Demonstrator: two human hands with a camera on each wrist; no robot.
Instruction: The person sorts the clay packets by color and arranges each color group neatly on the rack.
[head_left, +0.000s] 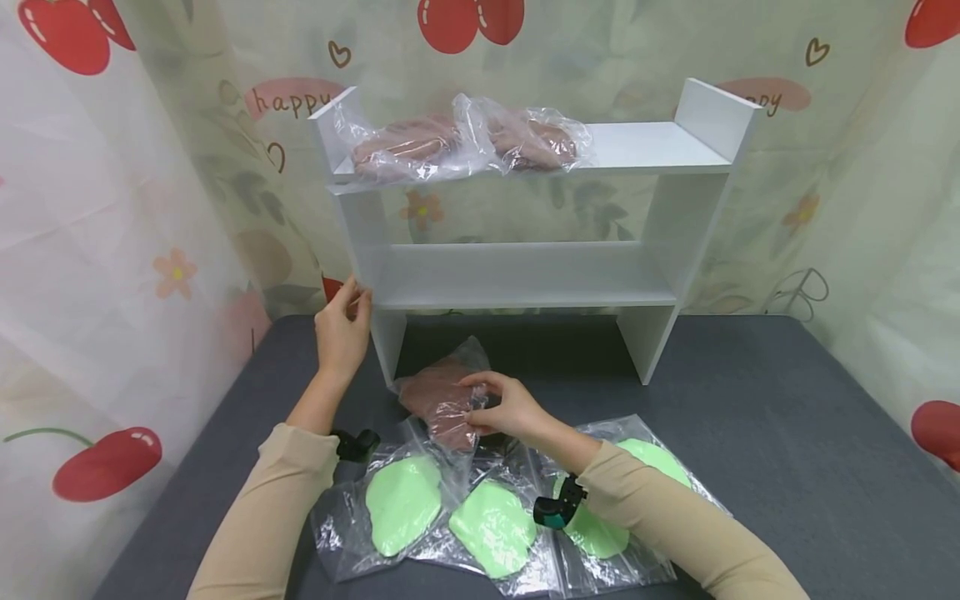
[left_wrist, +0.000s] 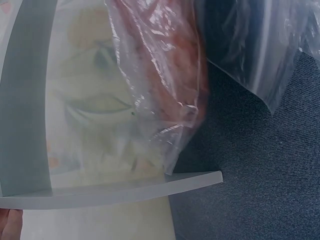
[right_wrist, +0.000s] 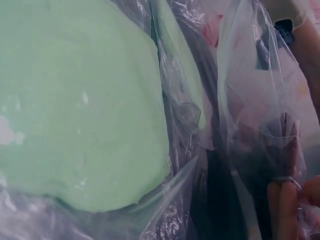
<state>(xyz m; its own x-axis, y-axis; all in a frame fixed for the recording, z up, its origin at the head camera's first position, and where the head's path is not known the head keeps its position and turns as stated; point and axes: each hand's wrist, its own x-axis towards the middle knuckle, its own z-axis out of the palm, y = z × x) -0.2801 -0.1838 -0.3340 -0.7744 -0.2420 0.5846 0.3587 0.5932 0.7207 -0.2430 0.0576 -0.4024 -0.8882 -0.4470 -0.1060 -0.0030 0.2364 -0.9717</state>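
As right grip pinches brown bag's edge, left grip touching shelf, closure unclear

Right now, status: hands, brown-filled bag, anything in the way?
Right hand pinching brown-filled bag. Left hand touching white shelf at its left side. Green-filled bags crowding the near side.

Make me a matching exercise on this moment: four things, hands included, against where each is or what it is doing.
1. Left hand
2. Right hand
3. Two clear plastic bags with brown contents
4. Clear plastic bags with flat green contents

A. On the top board of the white shelf unit
B. At that unit's left side panel
C. On the dark grey table
D. Pinching a third bag with brown contents

Pairs: 1-B, 2-D, 3-A, 4-C
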